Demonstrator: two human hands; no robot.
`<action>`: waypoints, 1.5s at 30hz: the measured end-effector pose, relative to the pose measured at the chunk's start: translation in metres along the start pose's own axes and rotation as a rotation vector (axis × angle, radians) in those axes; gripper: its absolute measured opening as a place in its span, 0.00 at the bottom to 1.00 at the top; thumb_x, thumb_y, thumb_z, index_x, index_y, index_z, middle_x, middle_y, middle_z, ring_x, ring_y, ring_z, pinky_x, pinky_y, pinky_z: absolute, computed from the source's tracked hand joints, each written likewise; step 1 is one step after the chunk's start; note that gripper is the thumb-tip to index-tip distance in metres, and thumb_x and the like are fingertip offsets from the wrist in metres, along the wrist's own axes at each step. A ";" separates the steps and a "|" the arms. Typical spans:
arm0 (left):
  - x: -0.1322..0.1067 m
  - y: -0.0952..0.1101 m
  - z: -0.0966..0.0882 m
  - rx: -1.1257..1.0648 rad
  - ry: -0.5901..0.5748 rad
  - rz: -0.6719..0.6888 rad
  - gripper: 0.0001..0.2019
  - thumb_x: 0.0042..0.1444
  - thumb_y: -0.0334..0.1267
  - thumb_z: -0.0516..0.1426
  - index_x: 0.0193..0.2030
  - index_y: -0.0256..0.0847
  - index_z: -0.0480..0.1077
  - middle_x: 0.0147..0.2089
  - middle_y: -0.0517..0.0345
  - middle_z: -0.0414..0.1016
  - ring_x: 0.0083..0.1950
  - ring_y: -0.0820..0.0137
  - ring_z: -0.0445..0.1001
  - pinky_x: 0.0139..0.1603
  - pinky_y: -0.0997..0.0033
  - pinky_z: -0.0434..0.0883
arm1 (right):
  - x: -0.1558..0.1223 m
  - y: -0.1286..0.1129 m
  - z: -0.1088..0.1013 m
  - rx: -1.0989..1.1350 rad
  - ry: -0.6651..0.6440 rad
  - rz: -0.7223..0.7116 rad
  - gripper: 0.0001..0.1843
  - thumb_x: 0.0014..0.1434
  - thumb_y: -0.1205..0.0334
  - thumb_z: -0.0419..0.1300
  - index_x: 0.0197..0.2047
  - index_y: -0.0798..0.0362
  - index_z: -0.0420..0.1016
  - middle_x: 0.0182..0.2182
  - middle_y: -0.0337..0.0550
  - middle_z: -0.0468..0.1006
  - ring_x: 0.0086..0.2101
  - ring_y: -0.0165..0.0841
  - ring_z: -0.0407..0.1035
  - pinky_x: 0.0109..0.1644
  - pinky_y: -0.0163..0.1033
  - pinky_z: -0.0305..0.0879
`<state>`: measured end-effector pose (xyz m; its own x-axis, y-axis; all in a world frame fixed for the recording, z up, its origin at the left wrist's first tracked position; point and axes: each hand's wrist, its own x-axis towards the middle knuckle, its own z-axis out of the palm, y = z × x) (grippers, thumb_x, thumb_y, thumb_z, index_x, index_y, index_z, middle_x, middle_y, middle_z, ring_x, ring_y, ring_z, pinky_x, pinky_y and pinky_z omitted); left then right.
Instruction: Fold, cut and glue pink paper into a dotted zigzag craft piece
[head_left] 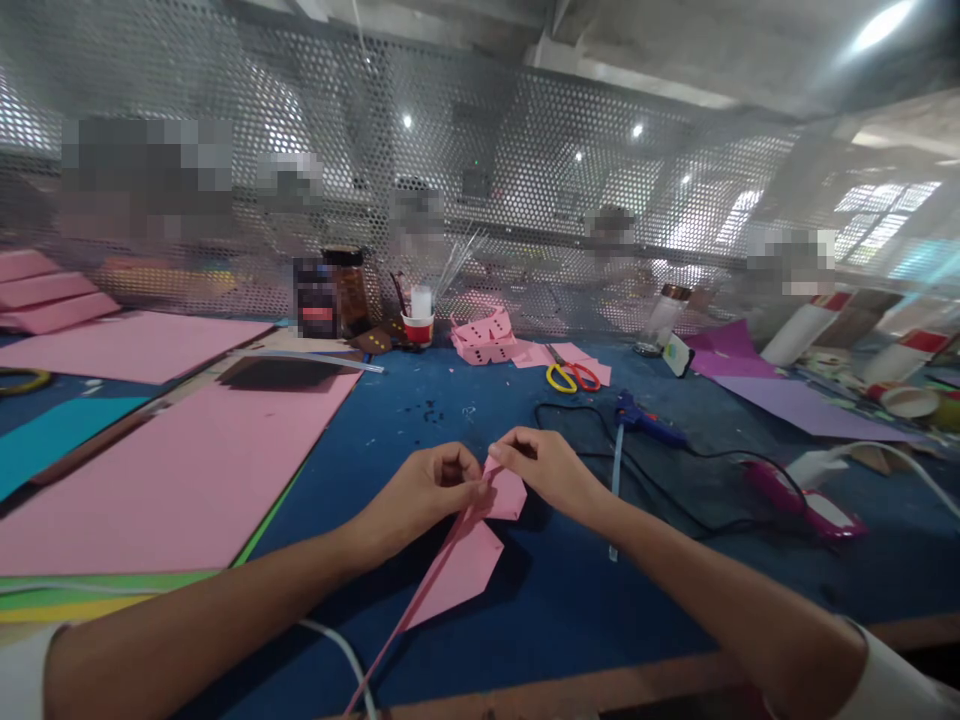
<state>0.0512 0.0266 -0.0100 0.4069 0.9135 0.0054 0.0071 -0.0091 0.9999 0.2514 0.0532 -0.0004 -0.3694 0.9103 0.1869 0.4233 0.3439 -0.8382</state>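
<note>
A pink paper cut-out with angled flaps hangs between my hands above the blue table, its long narrow strip trailing down toward the front edge. My left hand pinches the cut-out along its folded edge. Close beside it, my right hand grips the upper end between thumb and fingers. To the right of my hands lies a blue glue gun with a clear glue stick sticking out. Scissors with yellow and red handles rest farther back on pink paper scraps.
Large pink sheets and a teal sheet cover the left side. A pink folded piece with dark dots and a cup stand at the back before a perforated metal screen. Right are purple sheets and a power strip.
</note>
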 end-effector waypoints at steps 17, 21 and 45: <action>-0.003 0.008 0.000 0.037 -0.037 -0.049 0.09 0.56 0.43 0.62 0.38 0.39 0.70 0.28 0.63 0.75 0.27 0.74 0.69 0.30 0.75 0.60 | 0.002 0.001 -0.001 0.069 -0.016 0.009 0.13 0.62 0.54 0.61 0.34 0.55 0.80 0.31 0.41 0.80 0.34 0.32 0.71 0.38 0.34 0.63; -0.004 0.008 0.000 0.077 -0.022 -0.043 0.09 0.57 0.43 0.60 0.39 0.39 0.70 0.27 0.64 0.73 0.27 0.74 0.66 0.30 0.75 0.58 | 0.002 0.004 -0.002 0.073 -0.061 0.016 0.16 0.63 0.51 0.61 0.33 0.55 0.80 0.29 0.39 0.79 0.31 0.31 0.70 0.35 0.34 0.62; -0.006 0.010 0.000 0.126 -0.054 -0.081 0.11 0.58 0.46 0.58 0.40 0.41 0.69 0.25 0.68 0.68 0.21 0.78 0.55 0.24 0.75 0.49 | 0.001 0.002 -0.003 0.086 -0.070 0.019 0.16 0.63 0.51 0.60 0.32 0.55 0.79 0.28 0.38 0.77 0.31 0.30 0.68 0.35 0.34 0.60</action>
<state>0.0486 0.0216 -0.0001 0.4486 0.8902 -0.0790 0.1551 0.0095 0.9878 0.2548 0.0558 -0.0004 -0.4201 0.8971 0.1369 0.3589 0.3028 -0.8829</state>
